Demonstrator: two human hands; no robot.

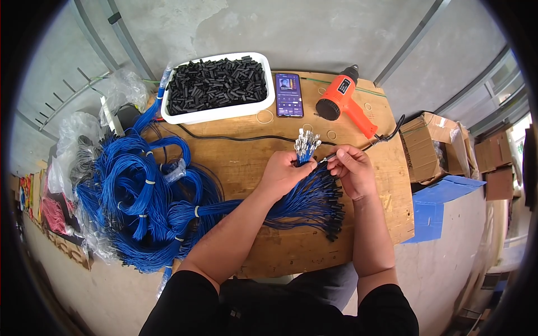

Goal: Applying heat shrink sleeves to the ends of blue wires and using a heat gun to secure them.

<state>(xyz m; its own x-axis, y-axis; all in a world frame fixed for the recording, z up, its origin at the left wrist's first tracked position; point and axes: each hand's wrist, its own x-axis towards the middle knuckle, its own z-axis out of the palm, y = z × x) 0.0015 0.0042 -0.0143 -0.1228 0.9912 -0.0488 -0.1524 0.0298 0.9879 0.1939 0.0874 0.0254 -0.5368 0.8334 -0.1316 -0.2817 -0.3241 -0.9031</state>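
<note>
My left hand [284, 178] is closed around a bundle of blue wires, whose bare silver terminals [306, 144] stick up above the fist. Close beside it, the thumb and fingertips of my right hand [357, 172] pinch a small wire end [328, 159], partly dark and partly shiny; its finer detail is too small to make out. Below both hands, many blue wires [294, 204] fan out over the table, their ends capped with black sleeves [334, 215]. A white tray [218, 116] heaped with loose black sleeves [216, 84] stands at the back left.
Large coils of blue wire [134, 193] cover the table's left side. At the back lie a phone [289, 95], an orange heat gun [343, 101], its black cord [238, 138] and several rubber bands [264, 116]. Cardboard boxes [428, 145] stand to the right of the wooden table [386, 196].
</note>
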